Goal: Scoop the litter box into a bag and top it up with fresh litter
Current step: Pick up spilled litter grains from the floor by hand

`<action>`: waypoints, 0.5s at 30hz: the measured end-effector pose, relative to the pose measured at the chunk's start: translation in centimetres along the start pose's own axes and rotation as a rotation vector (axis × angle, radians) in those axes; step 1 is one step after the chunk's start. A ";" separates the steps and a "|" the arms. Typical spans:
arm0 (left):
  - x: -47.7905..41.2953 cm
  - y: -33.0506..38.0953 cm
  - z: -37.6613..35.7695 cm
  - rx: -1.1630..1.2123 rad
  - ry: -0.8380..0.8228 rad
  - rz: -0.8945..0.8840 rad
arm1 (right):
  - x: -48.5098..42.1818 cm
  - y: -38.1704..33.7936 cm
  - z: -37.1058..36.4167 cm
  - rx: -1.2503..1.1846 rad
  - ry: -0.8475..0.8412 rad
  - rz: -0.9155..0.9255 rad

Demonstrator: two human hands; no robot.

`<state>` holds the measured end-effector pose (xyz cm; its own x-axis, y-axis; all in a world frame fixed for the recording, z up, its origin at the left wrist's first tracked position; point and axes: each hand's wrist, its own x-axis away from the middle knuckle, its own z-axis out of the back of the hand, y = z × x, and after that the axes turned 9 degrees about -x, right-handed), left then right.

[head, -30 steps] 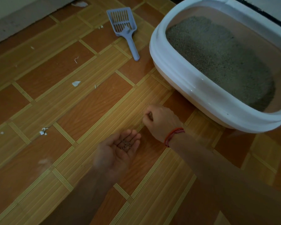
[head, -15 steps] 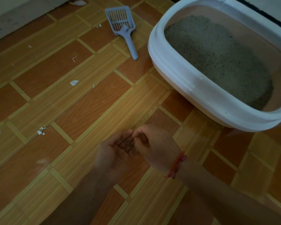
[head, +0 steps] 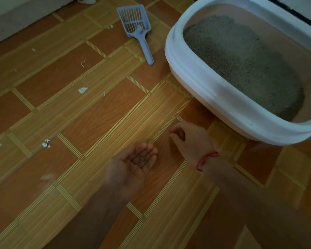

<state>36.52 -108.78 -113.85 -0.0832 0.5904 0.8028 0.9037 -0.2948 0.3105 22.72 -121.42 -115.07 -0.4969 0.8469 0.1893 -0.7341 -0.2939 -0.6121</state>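
Two hands work low over the near floor. The left hand lies palm up, fingers relaxed and lightly cupped, with a few stray grains resting on it. Just beyond, the right hand, a red thread at its wrist, has its fingertips drawn together down at the floor; whether a grain is pinched between them I cannot tell. The likeliest slip is the shallow left palm tilting on the way up, which would scatter the grains back across the floor. Grains this small may also roll away from a pinch. The box stands close on the right, its rim near the right forearm, so a wide swing could knock it. It holds grey litter heaped toward its far-left end. Leftward the floor is open but for white scraps. The scoop lies further off, left of the box, handle toward the hands, short of the wall at the floor's far-left edge. No bag is in view.
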 end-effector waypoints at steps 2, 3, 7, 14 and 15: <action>0.0 0.0 0.0 -0.002 0.001 0.000 | -0.3 -0.3 -0.2 -0.001 -0.002 0.022; -0.1 -0.1 0.0 -0.001 0.001 0.001 | -0.5 -0.4 -0.3 0.001 -0.004 0.028; -0.2 -0.1 0.2 -0.001 0.004 0.002 | -1.1 -0.5 -0.8 0.025 -0.016 0.037; -0.3 -0.1 0.3 -0.005 0.000 -0.003 | -1.2 -0.5 -1.2 0.080 -0.051 0.042; -0.3 -0.1 0.3 -0.005 -0.004 -0.004 | -1.1 -0.5 -1.2 0.087 -0.053 0.039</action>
<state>36.58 -108.71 -114.23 -0.0849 0.5947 0.7995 0.9012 -0.2964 0.3162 24.22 -121.65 -115.91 -0.5483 0.8099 0.2084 -0.7499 -0.3659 -0.5512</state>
